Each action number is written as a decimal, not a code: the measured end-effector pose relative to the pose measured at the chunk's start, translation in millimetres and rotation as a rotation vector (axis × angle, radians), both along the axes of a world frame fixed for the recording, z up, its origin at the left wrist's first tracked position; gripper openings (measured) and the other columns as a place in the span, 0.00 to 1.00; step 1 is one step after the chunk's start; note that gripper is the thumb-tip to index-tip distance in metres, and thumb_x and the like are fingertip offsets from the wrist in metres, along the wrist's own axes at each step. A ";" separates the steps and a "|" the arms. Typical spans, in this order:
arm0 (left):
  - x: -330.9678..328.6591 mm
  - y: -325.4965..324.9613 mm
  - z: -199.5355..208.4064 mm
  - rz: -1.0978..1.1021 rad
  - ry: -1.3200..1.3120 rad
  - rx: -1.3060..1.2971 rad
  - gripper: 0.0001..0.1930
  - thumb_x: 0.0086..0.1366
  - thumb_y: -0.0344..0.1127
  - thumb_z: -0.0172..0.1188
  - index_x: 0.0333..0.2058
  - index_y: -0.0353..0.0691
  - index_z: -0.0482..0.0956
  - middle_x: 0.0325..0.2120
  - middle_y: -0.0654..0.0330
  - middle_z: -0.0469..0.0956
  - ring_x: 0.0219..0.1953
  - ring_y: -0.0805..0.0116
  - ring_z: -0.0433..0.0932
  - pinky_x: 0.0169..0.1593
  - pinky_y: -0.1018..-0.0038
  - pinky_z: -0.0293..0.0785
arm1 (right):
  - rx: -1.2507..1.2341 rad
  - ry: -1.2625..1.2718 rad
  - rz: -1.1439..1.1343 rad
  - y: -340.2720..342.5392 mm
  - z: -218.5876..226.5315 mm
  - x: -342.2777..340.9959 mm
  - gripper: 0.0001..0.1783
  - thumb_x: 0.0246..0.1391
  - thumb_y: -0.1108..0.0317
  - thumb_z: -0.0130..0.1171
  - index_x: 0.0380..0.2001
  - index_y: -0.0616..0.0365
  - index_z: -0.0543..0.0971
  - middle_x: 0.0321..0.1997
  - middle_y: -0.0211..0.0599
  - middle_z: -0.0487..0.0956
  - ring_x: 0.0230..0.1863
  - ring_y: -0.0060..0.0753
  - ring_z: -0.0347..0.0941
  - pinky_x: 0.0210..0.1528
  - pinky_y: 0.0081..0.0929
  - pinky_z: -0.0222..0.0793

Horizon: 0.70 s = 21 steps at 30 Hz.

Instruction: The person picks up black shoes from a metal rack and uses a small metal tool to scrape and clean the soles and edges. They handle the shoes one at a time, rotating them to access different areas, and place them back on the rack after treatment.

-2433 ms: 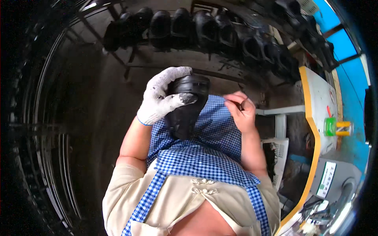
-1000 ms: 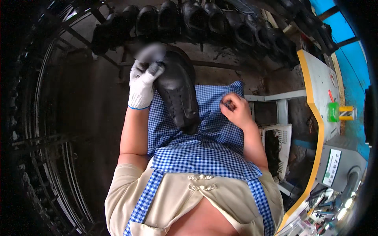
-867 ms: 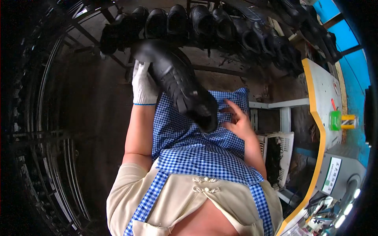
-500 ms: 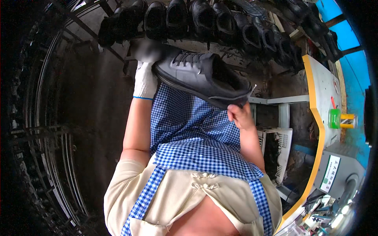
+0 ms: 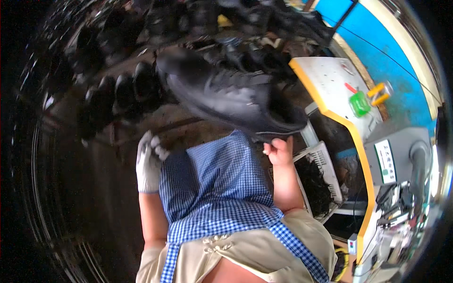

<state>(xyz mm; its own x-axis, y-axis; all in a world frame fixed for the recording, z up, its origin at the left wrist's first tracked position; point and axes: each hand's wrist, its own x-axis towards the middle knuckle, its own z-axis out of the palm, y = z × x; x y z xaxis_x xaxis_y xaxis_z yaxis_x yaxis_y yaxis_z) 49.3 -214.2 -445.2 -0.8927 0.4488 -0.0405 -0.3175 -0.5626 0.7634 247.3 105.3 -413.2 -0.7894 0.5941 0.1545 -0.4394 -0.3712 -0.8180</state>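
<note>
A black lace-up shoe [image 5: 222,94] is held up in front of me, its toe to the left and its opening to the right. Bare and bent, the fingers of my right hand [image 5: 281,152] grip it from below at the heel. Part of that grip is hidden behind the heel. My left hand [image 5: 150,160], in a white knitted glove, is apart from the shoe, lower and to the left, beside my blue checked apron [image 5: 212,174]. Its fingers are loosely bent and somewhat apart, with nothing seen in them.
Racks of black shoes [image 5: 125,87] stretch across the far side. At the right stands a white table with a yellow edge [image 5: 306,78], carrying a green container [image 5: 359,104], a yellow-banded roll [image 5: 380,93] and a grey machine [image 5: 396,155]. Below it sits a white plastic basket [image 5: 332,174] with dark contents.
My left hand has let go of the shoe's toe and dropped lower left. The right hand still holds the heel. The view has turned, so racks and table appear shifted.
</note>
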 end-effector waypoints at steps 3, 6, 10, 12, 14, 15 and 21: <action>10.1 2.3 -10.2 -0.050 -0.049 -0.014 0.21 0.69 0.40 0.56 0.58 0.42 0.67 0.41 0.62 0.76 0.33 0.73 0.73 0.38 0.71 0.74 | -0.011 0.156 -0.672 13.3 44.5 -5.3 0.27 0.50 0.71 0.55 0.55 0.64 0.67 0.44 0.46 0.77 0.16 0.30 0.68 0.16 0.18 0.64; 30.0 -1.9 -5.1 -0.039 -0.109 -0.128 0.16 0.70 0.35 0.54 0.54 0.40 0.70 0.38 0.61 0.76 0.32 0.73 0.74 0.37 0.70 0.75 | 0.198 0.150 -0.824 56.4 90.0 -23.5 0.25 0.55 0.71 0.60 0.56 0.56 0.67 0.28 0.30 0.75 0.14 0.16 0.61 0.14 0.14 0.53; 44.5 -4.3 -13.4 -0.086 -0.126 -0.165 0.14 0.69 0.33 0.54 0.51 0.39 0.71 0.36 0.60 0.77 0.31 0.72 0.74 0.36 0.69 0.76 | 0.247 0.268 -0.916 138.7 131.1 -85.7 0.46 0.45 0.74 0.72 0.62 0.53 0.55 0.37 0.30 0.75 0.15 0.16 0.64 0.13 0.15 0.57; 51.9 -2.7 -17.1 -0.082 -0.187 -0.159 0.13 0.68 0.31 0.54 0.50 0.38 0.72 0.36 0.59 0.77 0.31 0.71 0.75 0.36 0.69 0.76 | 0.336 0.294 -0.901 177.3 141.2 -110.9 0.44 0.44 0.71 0.74 0.59 0.55 0.57 0.37 0.32 0.75 0.14 0.19 0.64 0.12 0.17 0.59; 55.9 -1.1 -21.1 -0.080 -0.184 -0.127 0.12 0.69 0.30 0.54 0.50 0.38 0.72 0.36 0.59 0.77 0.31 0.72 0.75 0.36 0.70 0.76 | 0.397 0.129 -0.855 215.7 146.7 -127.7 0.40 0.47 0.59 0.73 0.57 0.59 0.61 0.38 0.34 0.76 0.14 0.20 0.66 0.12 0.19 0.58; 58.2 -3.1 -24.1 -0.084 -0.195 -0.093 0.12 0.69 0.30 0.54 0.50 0.38 0.72 0.36 0.59 0.77 0.31 0.72 0.75 0.36 0.70 0.76 | 0.349 -0.005 -0.742 223.3 149.8 -132.1 0.41 0.47 0.58 0.73 0.57 0.59 0.61 0.38 0.35 0.76 0.14 0.21 0.66 0.12 0.20 0.57; 67.6 -14.0 -26.2 -0.047 -0.242 -0.112 0.12 0.68 0.29 0.54 0.49 0.39 0.73 0.36 0.59 0.78 0.32 0.71 0.75 0.38 0.68 0.77 | 0.361 -0.184 -0.910 225.5 102.7 -167.9 0.46 0.47 0.53 0.72 0.61 0.63 0.60 0.38 0.41 0.77 0.19 0.27 0.70 0.18 0.25 0.65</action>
